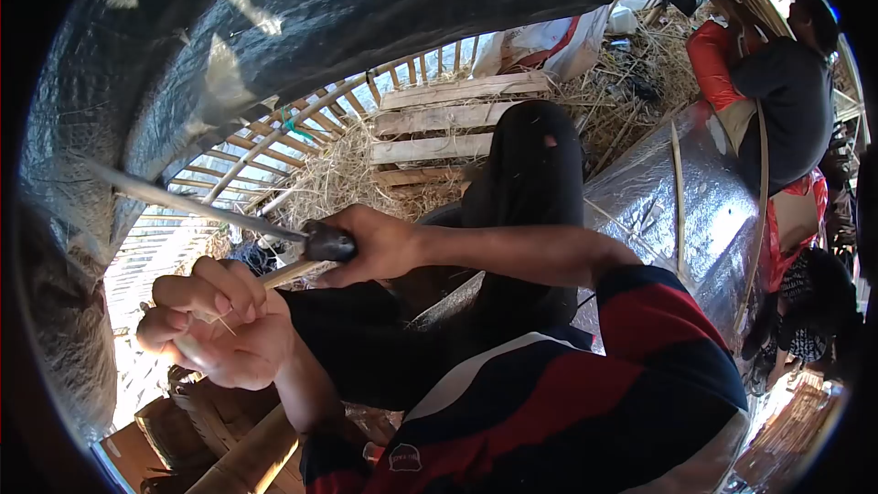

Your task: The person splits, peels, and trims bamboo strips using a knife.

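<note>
My right hand [375,245] is closed round the dark handle of a knife [325,241]; its long blade points to the upper left, a little blurred. Below the handle, a pale wooden strip [291,272] runs between my two hands; I cannot tell which hand, if either, holds it. My left hand [219,325] is turned palm up in bright light, fingers curled in towards the thumb. A thin, straw-coloured sliver [226,324] shows at its fingertips, over the palm. My dark-trousered knee [535,165] is bent up beyond my right forearm.
Slatted wooden boards [448,119] and loose straw [631,82] lie ahead, beside a bamboo slat fence [274,142]. A dark plastic sheet [302,9] hangs overhead. Another person [786,101] sits at the right by a shiny sheet [649,192] with bamboo strips [679,192]. A bamboo pole [251,453] is below.
</note>
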The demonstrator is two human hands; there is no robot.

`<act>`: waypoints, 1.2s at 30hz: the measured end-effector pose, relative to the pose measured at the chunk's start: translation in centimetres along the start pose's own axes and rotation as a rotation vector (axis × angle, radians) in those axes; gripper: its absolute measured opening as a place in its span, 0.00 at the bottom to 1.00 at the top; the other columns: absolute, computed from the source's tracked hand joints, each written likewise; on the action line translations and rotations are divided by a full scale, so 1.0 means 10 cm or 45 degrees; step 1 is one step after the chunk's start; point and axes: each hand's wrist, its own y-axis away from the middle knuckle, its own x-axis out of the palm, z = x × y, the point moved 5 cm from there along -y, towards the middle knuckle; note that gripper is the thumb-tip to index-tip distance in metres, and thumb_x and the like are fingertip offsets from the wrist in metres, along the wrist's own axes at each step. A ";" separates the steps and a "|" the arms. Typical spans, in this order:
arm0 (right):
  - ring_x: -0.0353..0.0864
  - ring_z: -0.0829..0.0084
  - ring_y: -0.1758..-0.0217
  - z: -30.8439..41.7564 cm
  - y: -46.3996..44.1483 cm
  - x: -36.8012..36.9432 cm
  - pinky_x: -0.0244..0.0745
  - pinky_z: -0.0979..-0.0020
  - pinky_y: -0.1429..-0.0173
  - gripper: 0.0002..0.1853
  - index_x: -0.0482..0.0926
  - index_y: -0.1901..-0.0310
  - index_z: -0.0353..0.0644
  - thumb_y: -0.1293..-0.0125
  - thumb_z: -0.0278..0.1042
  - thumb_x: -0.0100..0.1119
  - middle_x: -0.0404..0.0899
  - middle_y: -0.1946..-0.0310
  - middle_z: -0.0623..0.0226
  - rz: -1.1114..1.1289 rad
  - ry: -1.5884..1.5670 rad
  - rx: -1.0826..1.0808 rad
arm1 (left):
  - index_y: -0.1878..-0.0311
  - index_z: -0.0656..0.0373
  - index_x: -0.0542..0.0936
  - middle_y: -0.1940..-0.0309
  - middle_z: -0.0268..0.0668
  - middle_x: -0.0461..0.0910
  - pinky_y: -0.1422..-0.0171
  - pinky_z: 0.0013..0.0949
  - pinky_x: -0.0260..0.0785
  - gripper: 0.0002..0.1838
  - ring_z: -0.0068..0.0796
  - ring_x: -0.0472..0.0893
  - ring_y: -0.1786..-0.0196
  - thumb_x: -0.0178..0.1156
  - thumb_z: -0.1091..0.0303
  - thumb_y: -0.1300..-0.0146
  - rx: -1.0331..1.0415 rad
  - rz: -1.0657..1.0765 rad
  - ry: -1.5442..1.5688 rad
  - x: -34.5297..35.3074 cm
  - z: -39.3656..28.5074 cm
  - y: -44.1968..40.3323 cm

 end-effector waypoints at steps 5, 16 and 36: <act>0.71 0.78 0.76 0.06 -0.33 -0.07 0.69 0.68 0.69 0.14 0.78 0.65 0.36 0.45 0.39 0.68 0.75 0.81 0.66 0.225 0.242 0.056 | 0.45 0.58 0.63 0.63 0.42 0.67 0.73 0.36 0.70 0.19 0.33 0.69 0.68 0.58 0.71 0.35 0.458 0.190 -0.838 -0.03 0.04 -0.23; 0.71 0.84 0.79 -0.12 -0.45 -0.28 0.67 0.76 0.75 0.11 0.76 0.64 0.38 0.40 0.34 0.66 0.74 0.81 0.74 0.009 0.000 0.143 | 0.65 0.70 0.82 0.65 0.52 0.82 0.58 0.35 0.81 0.15 0.42 0.84 0.64 0.64 0.62 0.42 0.461 0.228 -1.351 -0.48 0.31 -0.16; 0.68 0.84 0.83 -0.20 -0.45 -0.39 0.62 0.76 0.79 0.12 0.76 0.66 0.36 0.40 0.35 0.67 0.71 0.84 0.75 -0.186 -0.187 0.540 | 0.42 0.66 0.71 0.61 0.44 0.80 0.61 0.32 0.73 0.24 0.30 0.79 0.65 0.61 0.61 0.35 -0.296 0.064 -1.102 -0.52 0.60 -0.24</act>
